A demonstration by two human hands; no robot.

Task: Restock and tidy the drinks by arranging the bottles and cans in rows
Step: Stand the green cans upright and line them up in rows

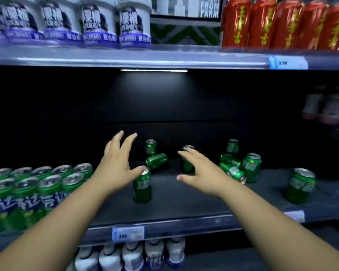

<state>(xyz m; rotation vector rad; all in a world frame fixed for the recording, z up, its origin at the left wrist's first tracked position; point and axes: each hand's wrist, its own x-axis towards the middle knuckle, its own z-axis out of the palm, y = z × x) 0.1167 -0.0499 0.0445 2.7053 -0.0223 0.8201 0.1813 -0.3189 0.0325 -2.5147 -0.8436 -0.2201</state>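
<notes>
Cans lie scattered on the shelf. Our left hand and right hand are spread, holding nothing; we should stand fallen ones first.

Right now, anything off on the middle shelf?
Yes. Two green cans lie on their sides: one mid-shelf behind the left hand, one right of the right hand. Other loose cans stand scattered, unlike the tidy rows at left.

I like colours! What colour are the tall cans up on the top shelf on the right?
Red cans with yellow writing, seen in the head view.
</notes>
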